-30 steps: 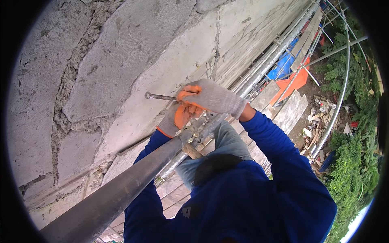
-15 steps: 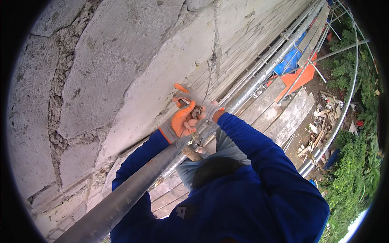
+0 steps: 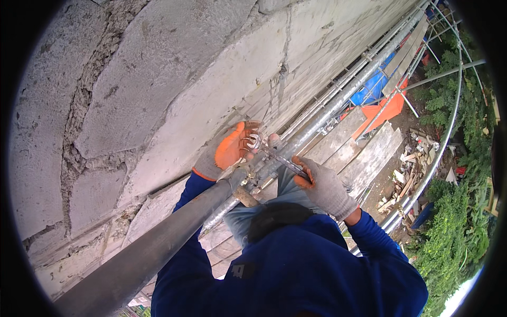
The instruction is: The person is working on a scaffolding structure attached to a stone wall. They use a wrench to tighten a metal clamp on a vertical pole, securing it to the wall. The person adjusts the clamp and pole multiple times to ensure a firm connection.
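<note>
My right hand (image 3: pixel 321 184), in a grey glove with orange palm, is closed round the handle of a slim metal hand tool (image 3: pixel 284 161). The tool slants up and left toward a curved, shiny metal piece (image 3: pixel 255 141); whether this is its head I cannot tell. My left hand (image 3: pixel 232 148), in a matching glove, has its fingers curled at that shiny piece, close to the wall. What its fingers grip is partly hidden. Just below, a scaffold coupler (image 3: pixel 253 179) sits by the end of a thick grey pipe (image 3: pixel 185 227).
A rough stone-and-plaster wall (image 3: pixel 158 95) rises along the left. Scaffold tubes (image 3: pixel 338 108) run beside it to the upper right. Planks (image 3: pixel 364 158) lie below. Blue sheeting (image 3: pixel 372 87), orange sheeting (image 3: pixel 388 108), a rubble heap (image 3: pixel 406 179) and bushes (image 3: pixel 449 222) are farther right.
My hands were close together; the right has moved down and right and now grips the tool's handle. My left hand stays near the wall, turned slightly. A thin wire seen upright earlier is less distinct.
</note>
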The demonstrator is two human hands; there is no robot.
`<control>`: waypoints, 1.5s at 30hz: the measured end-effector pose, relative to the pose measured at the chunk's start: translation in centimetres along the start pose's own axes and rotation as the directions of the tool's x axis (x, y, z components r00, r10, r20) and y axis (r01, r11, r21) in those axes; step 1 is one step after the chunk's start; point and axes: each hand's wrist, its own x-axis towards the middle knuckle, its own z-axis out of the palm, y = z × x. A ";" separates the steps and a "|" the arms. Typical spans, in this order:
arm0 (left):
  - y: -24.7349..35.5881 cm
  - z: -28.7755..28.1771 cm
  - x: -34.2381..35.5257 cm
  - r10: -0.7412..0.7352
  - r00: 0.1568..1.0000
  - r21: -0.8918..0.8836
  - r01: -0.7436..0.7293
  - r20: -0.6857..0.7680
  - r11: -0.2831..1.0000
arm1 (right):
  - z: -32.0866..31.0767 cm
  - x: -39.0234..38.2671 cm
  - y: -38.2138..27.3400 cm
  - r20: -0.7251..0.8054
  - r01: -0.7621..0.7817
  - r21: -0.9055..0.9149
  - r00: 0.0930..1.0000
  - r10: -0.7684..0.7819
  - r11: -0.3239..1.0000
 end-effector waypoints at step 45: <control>-4.2 -3.2 4.7 -0.285 0.556 -0.270 0.712 0.781 0.649 | 5.9 14.6 8.3 0.267 0.420 -0.256 0.897 -0.354 0.871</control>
